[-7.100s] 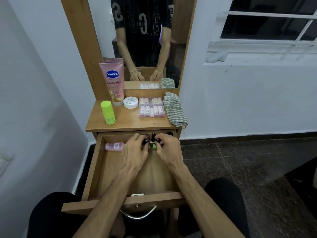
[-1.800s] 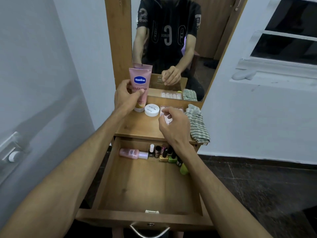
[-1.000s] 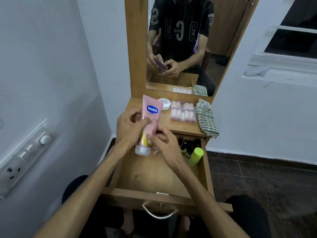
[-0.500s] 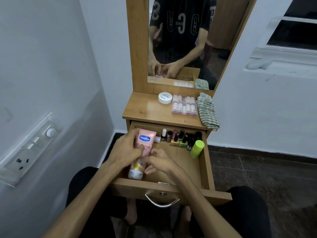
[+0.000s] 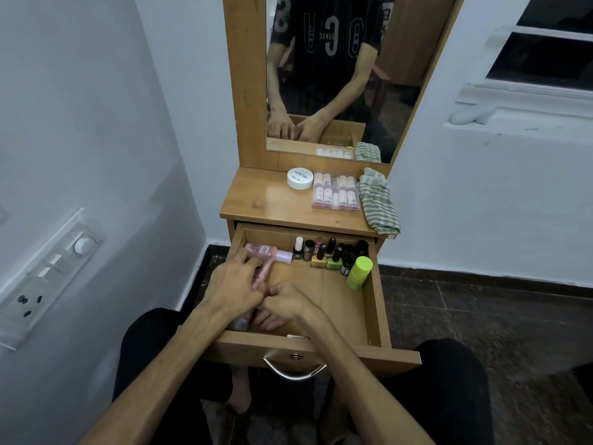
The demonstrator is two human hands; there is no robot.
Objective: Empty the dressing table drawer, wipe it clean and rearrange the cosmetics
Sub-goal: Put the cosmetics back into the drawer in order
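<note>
The wooden drawer [image 5: 376, 303] stands pulled open. My left hand [image 5: 236, 284] lies over a pink lotion tube [image 5: 263, 271] along the drawer's left side, and my right hand [image 5: 288, 305] grips the tube's lower end beside it. Most of the tube is hidden under my hands. A pink bottle [image 5: 268, 252] lies along the back wall. Right of it stand several nail polish bottles [image 5: 327, 252] and a lime green bottle [image 5: 358, 273].
On the tabletop [image 5: 260, 203] sit a white round jar [image 5: 300, 178], a clear box of small tubes [image 5: 335, 194] and a striped cloth [image 5: 378, 202]. A mirror [image 5: 327, 75] rises behind. A switch panel [image 5: 48, 271] is on the left wall.
Both hands have lowered the pink tube from above the tabletop into the drawer's left side. The lime bottle and nail polishes now stand in the drawer.
</note>
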